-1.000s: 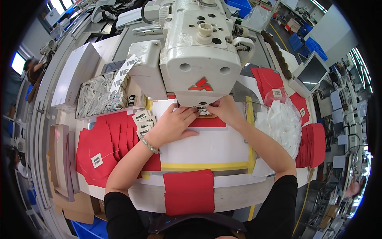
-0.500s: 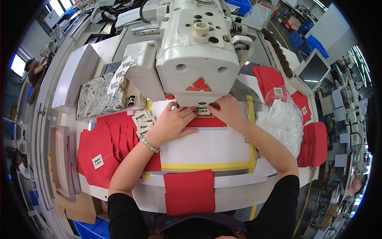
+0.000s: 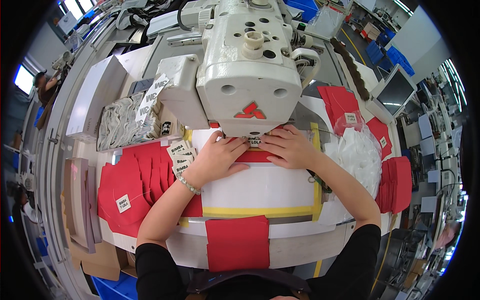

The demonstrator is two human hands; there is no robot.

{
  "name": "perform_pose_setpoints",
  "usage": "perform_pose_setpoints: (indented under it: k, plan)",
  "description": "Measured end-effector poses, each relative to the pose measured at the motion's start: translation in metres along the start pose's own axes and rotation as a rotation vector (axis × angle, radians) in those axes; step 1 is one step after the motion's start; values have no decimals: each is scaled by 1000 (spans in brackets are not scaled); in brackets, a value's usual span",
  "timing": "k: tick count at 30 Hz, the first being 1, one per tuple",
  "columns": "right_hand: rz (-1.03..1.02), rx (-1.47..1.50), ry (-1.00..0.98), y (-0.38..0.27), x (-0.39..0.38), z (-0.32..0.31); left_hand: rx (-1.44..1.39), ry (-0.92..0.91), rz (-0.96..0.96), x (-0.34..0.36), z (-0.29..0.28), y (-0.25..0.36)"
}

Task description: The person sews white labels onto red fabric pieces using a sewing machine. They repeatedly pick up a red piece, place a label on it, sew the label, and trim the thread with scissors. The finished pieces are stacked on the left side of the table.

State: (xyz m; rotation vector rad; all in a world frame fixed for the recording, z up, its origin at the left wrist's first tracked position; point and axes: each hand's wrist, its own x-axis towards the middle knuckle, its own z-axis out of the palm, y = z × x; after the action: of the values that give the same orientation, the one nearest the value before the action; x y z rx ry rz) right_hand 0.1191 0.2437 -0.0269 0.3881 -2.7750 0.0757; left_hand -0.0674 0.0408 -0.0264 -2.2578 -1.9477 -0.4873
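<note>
Under the head of a large white sewing machine [image 3: 247, 85] lies a red fabric piece [image 3: 254, 157], with a small cream label [image 3: 254, 140] on it, partly hidden by the machine. My left hand [image 3: 219, 156] rests flat at the label's left side, fingers stretched out and thumb apart. From the right, my right hand [image 3: 289, 149] lies flat on the red piece, its fingertips at the label's edge. Neither hand grips anything. The needle area is hidden. Beside my left wrist is a loose pile of cream labels [image 3: 180, 160].
Red pieces [image 3: 117, 182] overlap on the left; another red stack [image 3: 237, 242] lies at the front edge. Yellow tape [image 3: 260, 210] borders the white work surface. At right are a white plastic heap [image 3: 352, 157], more red pieces [image 3: 397, 182] and a monitor [image 3: 394, 91]. A filled box [image 3: 165, 131] stands left.
My right hand has shifted from bent fingers close to the needle area to lying flatter, fingers extended leftward beside the label. A dark object now shows by my right forearm. My left hand stays nearly still.
</note>
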Motion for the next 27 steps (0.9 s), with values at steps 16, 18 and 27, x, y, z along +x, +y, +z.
perform_pose_setpoints:
  k: [16, 18, 27]
  plan:
    - [39, 62, -26, -4, 7, -4, 2, -13, -164, -16, 3, 5]
    - [48, 110, -22, -6, 12, -2, 68, -14, -156, -16, 0, 3]
    - [129, 208, -78, -10, 18, -1, 100, -43, -168, -10, 0, 7]
